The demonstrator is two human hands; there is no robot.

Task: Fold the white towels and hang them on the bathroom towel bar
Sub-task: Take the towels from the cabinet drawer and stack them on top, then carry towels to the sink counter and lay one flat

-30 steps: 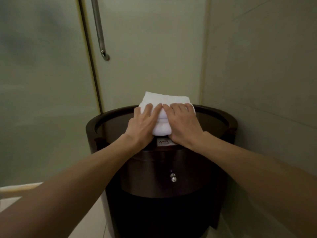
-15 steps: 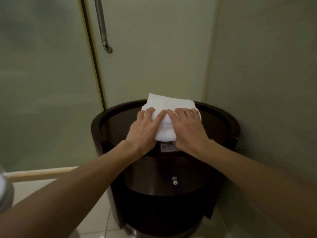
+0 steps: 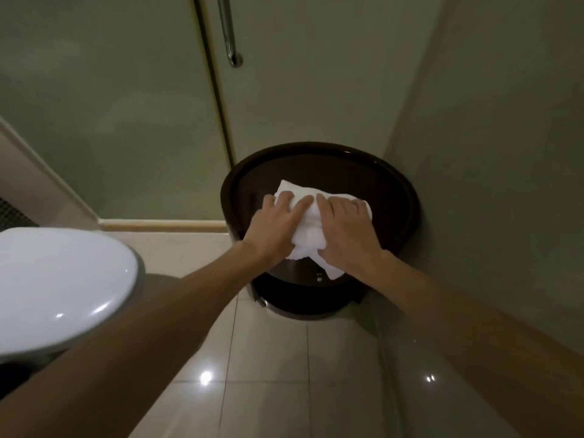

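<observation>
A folded white towel point(image 3: 311, 230) is at the front of a round dark wooden side table point(image 3: 396, 184). My left hand point(image 3: 276, 230) grips its left side and my right hand point(image 3: 346, 237) grips its right side, fingers over the top and thumbs hidden beneath. The towel bunches up between my hands. One loose corner hangs past the table's front edge over the drawer front. No towel bar is in view.
A frosted glass shower door with a metal handle point(image 3: 230, 36) stands behind the table. The right wall point(image 3: 489, 153) sits close beside the table. A white toilet lid point(image 3: 57, 286) is at the lower left. Glossy floor tiles point(image 3: 268, 358) lie below.
The view has tilted down and pulled back, bringing the toilet and floor into sight. The towel has come toward the table's front edge, bunched between my hands, with a corner now hanging.
</observation>
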